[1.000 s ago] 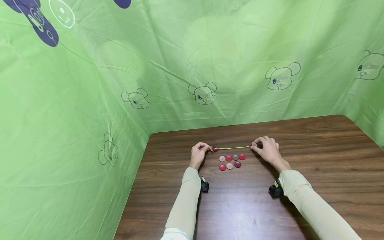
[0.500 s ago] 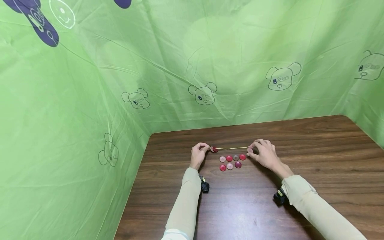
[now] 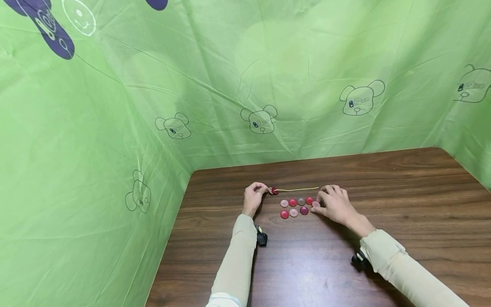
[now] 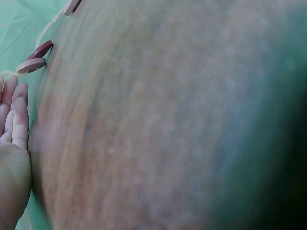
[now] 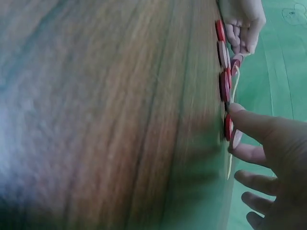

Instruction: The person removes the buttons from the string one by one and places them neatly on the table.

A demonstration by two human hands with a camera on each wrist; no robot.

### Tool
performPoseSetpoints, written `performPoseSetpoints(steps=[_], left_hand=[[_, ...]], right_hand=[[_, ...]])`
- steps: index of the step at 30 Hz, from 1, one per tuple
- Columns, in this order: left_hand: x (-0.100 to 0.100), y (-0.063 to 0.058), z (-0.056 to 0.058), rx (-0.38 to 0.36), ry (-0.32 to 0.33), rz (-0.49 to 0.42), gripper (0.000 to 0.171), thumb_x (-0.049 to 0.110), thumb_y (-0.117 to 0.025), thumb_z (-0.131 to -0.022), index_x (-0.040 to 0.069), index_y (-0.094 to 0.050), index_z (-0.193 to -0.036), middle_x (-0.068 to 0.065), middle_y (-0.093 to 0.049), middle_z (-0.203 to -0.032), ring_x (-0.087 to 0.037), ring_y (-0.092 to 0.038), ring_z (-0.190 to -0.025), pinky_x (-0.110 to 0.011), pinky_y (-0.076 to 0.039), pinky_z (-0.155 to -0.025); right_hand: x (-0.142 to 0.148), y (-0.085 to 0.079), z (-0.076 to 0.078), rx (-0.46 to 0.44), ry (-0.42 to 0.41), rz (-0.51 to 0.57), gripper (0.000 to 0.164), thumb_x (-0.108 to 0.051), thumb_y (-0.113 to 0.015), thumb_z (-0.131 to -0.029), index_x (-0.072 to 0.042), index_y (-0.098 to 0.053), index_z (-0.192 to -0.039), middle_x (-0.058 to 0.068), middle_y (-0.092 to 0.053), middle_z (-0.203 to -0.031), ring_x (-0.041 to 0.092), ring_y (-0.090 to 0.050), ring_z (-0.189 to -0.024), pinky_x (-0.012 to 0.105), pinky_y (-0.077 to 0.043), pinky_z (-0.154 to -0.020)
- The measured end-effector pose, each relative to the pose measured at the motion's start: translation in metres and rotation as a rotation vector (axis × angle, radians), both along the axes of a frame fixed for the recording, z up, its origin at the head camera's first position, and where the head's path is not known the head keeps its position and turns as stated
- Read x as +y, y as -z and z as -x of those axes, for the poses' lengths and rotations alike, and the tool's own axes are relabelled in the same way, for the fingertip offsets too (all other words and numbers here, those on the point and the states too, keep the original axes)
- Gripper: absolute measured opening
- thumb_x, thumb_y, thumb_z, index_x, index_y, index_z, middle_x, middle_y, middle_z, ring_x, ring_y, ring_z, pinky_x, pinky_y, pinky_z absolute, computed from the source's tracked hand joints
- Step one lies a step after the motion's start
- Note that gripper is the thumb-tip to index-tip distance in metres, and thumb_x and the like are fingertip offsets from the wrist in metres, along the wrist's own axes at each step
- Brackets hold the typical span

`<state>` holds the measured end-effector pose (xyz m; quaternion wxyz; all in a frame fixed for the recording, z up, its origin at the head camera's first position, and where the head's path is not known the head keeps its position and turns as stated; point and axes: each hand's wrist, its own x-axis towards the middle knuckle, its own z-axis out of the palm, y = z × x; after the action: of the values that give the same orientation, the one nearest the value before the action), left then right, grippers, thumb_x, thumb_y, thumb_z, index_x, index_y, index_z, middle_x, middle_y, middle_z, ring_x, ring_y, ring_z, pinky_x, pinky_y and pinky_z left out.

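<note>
At the back left of the table, my left hand (image 3: pixel 254 198) pinches the end of a pale yellow cord (image 3: pixel 297 189). Two buttons sit on the cord close to those fingertips, a dark red button (image 3: pixel 275 191) and a pink button (image 4: pixel 31 65). The cord's other end lies loose to the right. My right hand (image 3: pixel 337 207) has thumb and index finger at opposite edges of another pink button (image 3: pixel 316 204), low over the table at the right end of the button rows. In the right wrist view its other fingers (image 5: pixel 256 182) are spread apart from the button.
Several loose buttons lie in two rows in front of the cord, among them a red button (image 3: pixel 284 214), a grey-brown button (image 3: pixel 301 201) and a purple button (image 3: pixel 304 210). Green printed cloth (image 3: pixel 268 85) stands behind and left of the wooden table (image 3: pixel 299 264).
My right hand has left the cord's free end, moving toward me and slightly left with the pink button, down to the button rows. The left hand has stayed in place.
</note>
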<state>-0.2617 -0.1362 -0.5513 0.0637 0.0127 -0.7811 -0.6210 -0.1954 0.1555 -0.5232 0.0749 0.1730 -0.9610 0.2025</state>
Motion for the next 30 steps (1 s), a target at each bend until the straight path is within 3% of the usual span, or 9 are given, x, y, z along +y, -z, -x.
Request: performPoseSetpoints(steps=[8, 14, 30], left_hand=[[0.0000, -0.0006, -0.0016, -0.001, -0.003, 0.011, 0.006, 0.012, -0.067, -0.088, 0.007, -0.070, -0.087, -0.008, -0.072, -0.083, -0.023, -0.068, -0.081, -0.021, -0.048, -0.069], [-0.0001, -0.0008, -0.0016, -0.001, -0.003, 0.011, 0.006, 0.012, -0.067, -0.088, 0.006, -0.070, -0.087, -0.008, -0.072, -0.083, -0.022, -0.069, -0.081, -0.020, -0.047, -0.068], [0.0004, -0.0011, -0.0008, -0.006, -0.012, 0.029, 0.008, 0.014, -0.068, -0.088, 0.006, -0.070, -0.088, -0.007, -0.072, -0.082, -0.021, -0.069, -0.081, -0.021, -0.047, -0.068]], right_hand=[[-0.0058, -0.0018, -0.0071, 0.039, -0.031, -0.062, 0.033, -0.043, -0.077, -0.076, -0.017, -0.056, -0.076, 0.018, -0.056, -0.116, 0.043, -0.042, -0.118, 0.058, -0.029, -0.093], [-0.0078, -0.0007, -0.0086, 0.077, -0.041, -0.070, 0.034, -0.042, -0.078, -0.075, -0.014, -0.058, -0.080, 0.017, -0.056, -0.113, 0.041, -0.043, -0.116, 0.057, -0.030, -0.091], [-0.0055, 0.0053, -0.0086, 0.103, -0.031, -0.020, 0.032, -0.041, -0.076, -0.077, -0.014, -0.061, -0.086, 0.015, -0.057, -0.113, 0.040, -0.044, -0.115, 0.056, -0.030, -0.091]])
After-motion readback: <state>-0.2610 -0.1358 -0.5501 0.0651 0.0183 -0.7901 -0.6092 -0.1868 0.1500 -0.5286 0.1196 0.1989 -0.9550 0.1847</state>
